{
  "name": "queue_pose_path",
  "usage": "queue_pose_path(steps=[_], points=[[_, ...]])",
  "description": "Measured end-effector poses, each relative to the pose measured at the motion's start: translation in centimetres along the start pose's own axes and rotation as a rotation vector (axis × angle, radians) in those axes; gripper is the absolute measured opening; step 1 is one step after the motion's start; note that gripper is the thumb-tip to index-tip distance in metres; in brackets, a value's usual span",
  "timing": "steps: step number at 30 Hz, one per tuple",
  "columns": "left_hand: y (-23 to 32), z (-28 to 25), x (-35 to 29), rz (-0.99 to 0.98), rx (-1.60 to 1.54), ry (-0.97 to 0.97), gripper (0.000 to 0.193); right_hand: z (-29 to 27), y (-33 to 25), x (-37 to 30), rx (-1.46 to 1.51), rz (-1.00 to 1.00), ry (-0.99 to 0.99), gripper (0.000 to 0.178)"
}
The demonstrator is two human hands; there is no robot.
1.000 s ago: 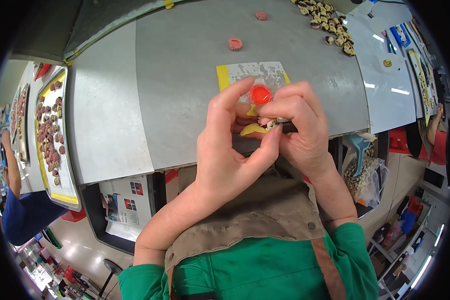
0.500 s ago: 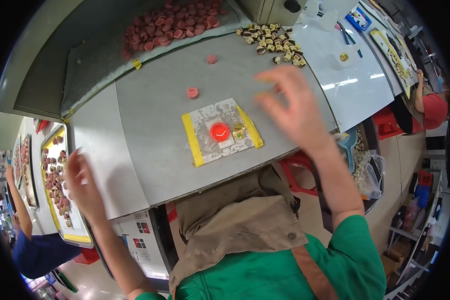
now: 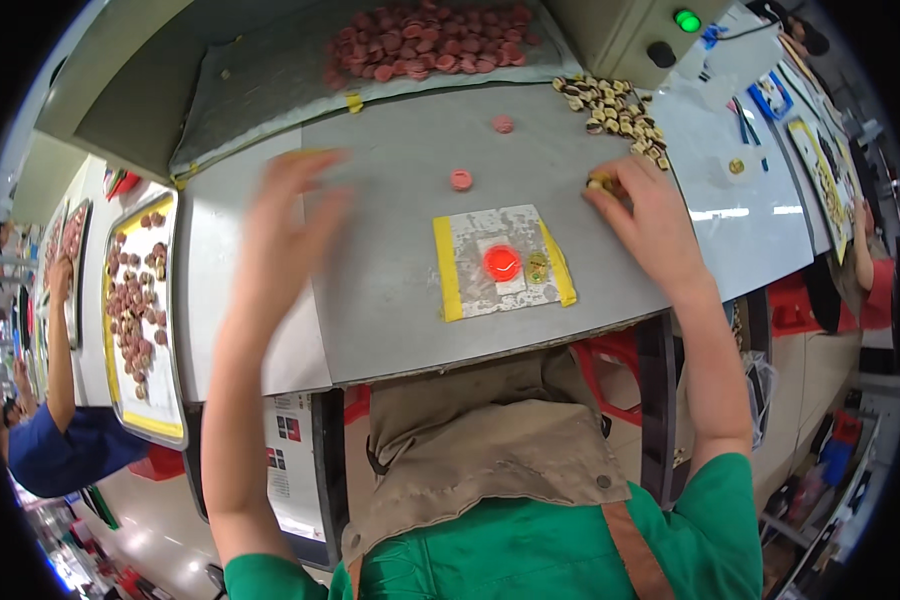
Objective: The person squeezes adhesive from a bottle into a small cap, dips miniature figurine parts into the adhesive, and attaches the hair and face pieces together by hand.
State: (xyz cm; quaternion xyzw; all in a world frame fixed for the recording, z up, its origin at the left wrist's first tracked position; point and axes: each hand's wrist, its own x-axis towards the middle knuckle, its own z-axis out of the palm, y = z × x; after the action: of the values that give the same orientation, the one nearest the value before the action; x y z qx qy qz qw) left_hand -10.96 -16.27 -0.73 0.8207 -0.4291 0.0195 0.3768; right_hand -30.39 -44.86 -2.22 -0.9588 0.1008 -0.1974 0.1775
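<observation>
Step in hand appears to be part pickup: right hand (image 3: 650, 225) closes its grip on 1 small brass part (image 3: 600, 183) at upper right of the tabletop (image 3: 390, 290), left hand (image 3: 290, 215) hovers open and blurred at upper left, so placement beside the red cap (image 3: 502, 263) on the centre pad (image 3: 470, 240) likely demands careful alignment.

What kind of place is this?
Probably a small factory assembly bench: a grey metal worktable, a heap of round red caps, a pile of small brass-coloured parts, and a grey control box with a green light.

Open grey tabletop (image 3: 390, 270) was left between the raised left hand (image 3: 290, 215) and the taped mat (image 3: 502, 262); farther back, passage was narrowed by two loose pink caps (image 3: 461, 179) and the brass-piece pile (image 3: 615, 105).
</observation>
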Motion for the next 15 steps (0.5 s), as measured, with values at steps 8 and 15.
queue_pose_path(steps=[8, 15], points=[[2.1, 6.7, 1.9, 0.017, -0.162, -0.209, 0.025, 0.6, -2.3, -1.2, -0.016, 0.032, -0.045, 0.032], [3.2, 3.5, -3.3, -0.692, -1.313, -0.144, 0.030, 1.0, -0.3, -0.6, 0.078, -0.179, -0.092, 0.022]])
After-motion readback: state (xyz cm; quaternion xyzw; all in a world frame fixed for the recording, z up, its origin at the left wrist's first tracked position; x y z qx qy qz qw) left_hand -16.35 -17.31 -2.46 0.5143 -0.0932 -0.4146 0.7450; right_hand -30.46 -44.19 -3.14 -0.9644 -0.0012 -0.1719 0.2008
